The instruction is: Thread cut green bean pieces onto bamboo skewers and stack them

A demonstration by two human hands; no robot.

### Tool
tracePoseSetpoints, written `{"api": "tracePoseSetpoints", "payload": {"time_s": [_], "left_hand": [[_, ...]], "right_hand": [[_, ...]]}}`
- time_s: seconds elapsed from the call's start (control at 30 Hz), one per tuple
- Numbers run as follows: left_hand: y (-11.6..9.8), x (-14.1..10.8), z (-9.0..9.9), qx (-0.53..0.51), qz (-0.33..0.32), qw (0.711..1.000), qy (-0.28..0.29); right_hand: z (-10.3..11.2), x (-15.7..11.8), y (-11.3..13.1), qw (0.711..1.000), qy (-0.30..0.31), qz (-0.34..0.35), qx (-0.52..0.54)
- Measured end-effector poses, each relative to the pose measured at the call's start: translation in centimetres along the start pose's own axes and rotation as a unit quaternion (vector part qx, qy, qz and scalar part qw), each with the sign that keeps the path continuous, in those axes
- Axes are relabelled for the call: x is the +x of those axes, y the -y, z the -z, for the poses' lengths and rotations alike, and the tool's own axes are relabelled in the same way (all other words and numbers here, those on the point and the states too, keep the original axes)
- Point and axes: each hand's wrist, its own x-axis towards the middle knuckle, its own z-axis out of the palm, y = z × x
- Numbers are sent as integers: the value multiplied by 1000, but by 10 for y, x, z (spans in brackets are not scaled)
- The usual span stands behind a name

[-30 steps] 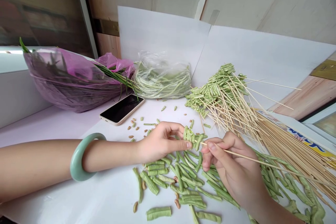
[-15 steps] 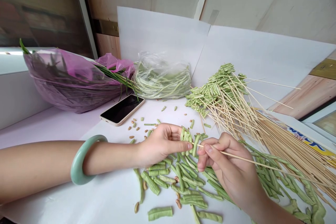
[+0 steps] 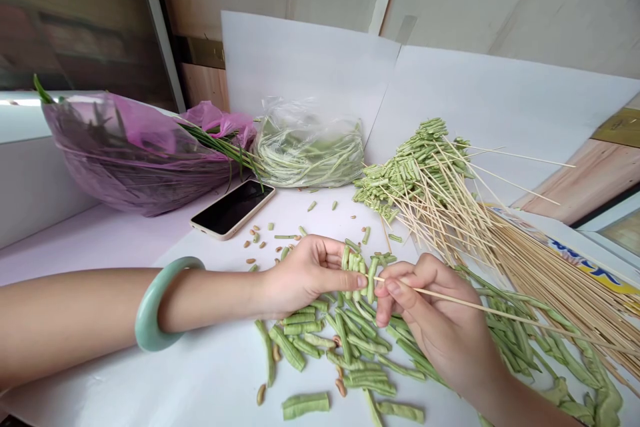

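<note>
My left hand (image 3: 320, 273), below a pale green bangle (image 3: 150, 307) on the wrist, pinches several short green bean pieces (image 3: 353, 268) lined up side by side on a thin wooden skewer (image 3: 465, 303). One more bean piece (image 3: 371, 279) sits on the skewer just right of my left thumb. Close to it, my right hand (image 3: 425, 300) is closed on the skewer between thumb and fingers; the stick runs on past the palm toward the lower right. Beneath both hands lie many loose cut bean pieces (image 3: 305, 347), with brown seeds (image 3: 341, 385) scattered among them.
At the back right, filled bean skewers (image 3: 420, 160) are heaped beside a bundle of bare skewers (image 3: 560, 273). Longer beans (image 3: 575, 353) lie at the lower right. Farther back are a phone (image 3: 233, 208), a clear bag of beans (image 3: 310, 147) and a purple bag of greens (image 3: 145, 153).
The fingers of my right hand have shifted very slightly left along the skewer, toward the bean pieces. Otherwise both hands keep nearly the same pose.
</note>
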Motion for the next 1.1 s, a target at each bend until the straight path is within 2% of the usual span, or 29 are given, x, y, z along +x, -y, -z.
{"api": "tracePoseSetpoints", "payload": {"time_s": [0.37,0.77,1.1], "left_hand": [[1,-1,-1,-3,5,1000,-8],[0,1,0,-2,14,1000,-20],[2,3,2,26,4,999,-26]], "right_hand": [[1,0,-2,999,-5,2,-48],[-3,4,6,997,-2,-3,-77],[0,12,10,998,-35,-50,11]]}}
